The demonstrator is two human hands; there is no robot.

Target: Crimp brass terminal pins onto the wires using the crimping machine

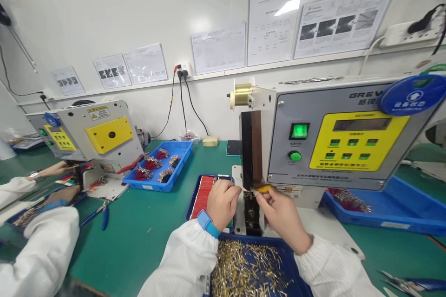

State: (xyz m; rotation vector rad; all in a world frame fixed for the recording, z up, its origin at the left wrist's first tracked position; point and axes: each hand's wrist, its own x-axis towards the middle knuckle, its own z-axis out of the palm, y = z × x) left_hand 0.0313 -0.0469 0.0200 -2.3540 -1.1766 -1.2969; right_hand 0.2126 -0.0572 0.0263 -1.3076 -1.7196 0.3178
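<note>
My left hand (pixel 224 199), with a blue wrist band (pixel 208 224), is closed beside the black tool head of the bench machine (pixel 306 144). Its fingertips point at the tool; what they pinch is too small to make out. From the other side my right hand (pixel 284 213) pinches at the same spot, a yellow cover (pixel 264 189) over one fingertip. A tiny piece seems to be at its tips, but I cannot tell what. Red wires (pixel 202 195) lie in a small blue tray under my left hand. Below both hands, a blue tray (pixel 296 271) holds many brass-coloured metal pins (pixel 244 264).
A co-worker's sleeve (pixel 52 241) and hands are at a second machine (pixel 104 134) on the left. A blue bin (pixel 181 160) holds bundled wires; another bin (pixel 393 213) stands right. Pliers lie at left (pixel 105 216) and at right (pixel 418 284).
</note>
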